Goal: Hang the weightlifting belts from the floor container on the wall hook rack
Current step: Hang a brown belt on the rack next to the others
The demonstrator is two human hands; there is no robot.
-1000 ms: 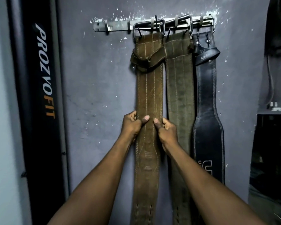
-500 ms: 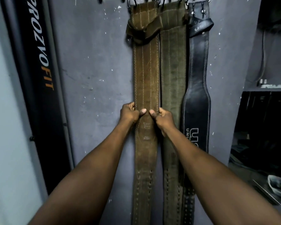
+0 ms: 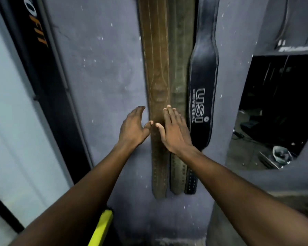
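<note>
Three weightlifting belts hang side by side on the grey wall: a brown belt (image 3: 156, 68), an olive belt (image 3: 180, 68) to its right, and a black belt (image 3: 202, 96) with white lettering furthest right. Their tops and the hook rack lie above the frame. My left hand (image 3: 132, 127) is spread beside the brown belt's left edge, holding nothing. My right hand (image 3: 173, 129) is spread flat in front of the brown and olive belts, fingers apart. Whether the fingertips touch the belts is unclear. No floor container is visible.
A black banner (image 3: 43, 55) with orange letters stands against the wall at left, beside a pale panel (image 3: 11, 121). A yellow-green edge (image 3: 100, 228) shows at the bottom. Right of the wall, a dark opening (image 3: 274, 112) holds clutter and a small bowl (image 3: 281, 154).
Both hands have let go of the brown belt and spread apart, lower down its length. The view has tilted down, so the hook rack has left the frame.
</note>
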